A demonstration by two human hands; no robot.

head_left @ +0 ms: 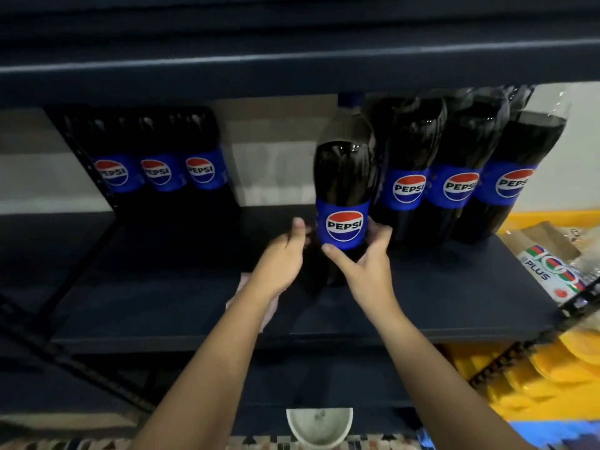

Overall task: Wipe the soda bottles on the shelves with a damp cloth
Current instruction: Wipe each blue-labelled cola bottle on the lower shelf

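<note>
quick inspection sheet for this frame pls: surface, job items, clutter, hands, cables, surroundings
Surface: dark shelf, bare at front.
Job's things: held Pepsi bottle upright; three bottles left, three right; pinkish cloth under left wrist.
Clutter: 100 Plus pack, yellow packs.
Hands: left hand at the bottle's left side, grip unclear; right hand grips it.
Cables: nothing seen.
Surroundings: upper shelf, white bowl below.

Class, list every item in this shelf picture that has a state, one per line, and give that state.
Front dark Pepsi bottle with blue label: upright, capped, gripped by both hands.
Three Pepsi bottles at left: standing, untouched.
Three Pepsi bottles at right: leaning left, untouched.
Left hand: on the bottle's left side, pinkish cloth beneath it.
Right hand: curled round the bottle.
White bowl: upright, contents unclear.
</note>
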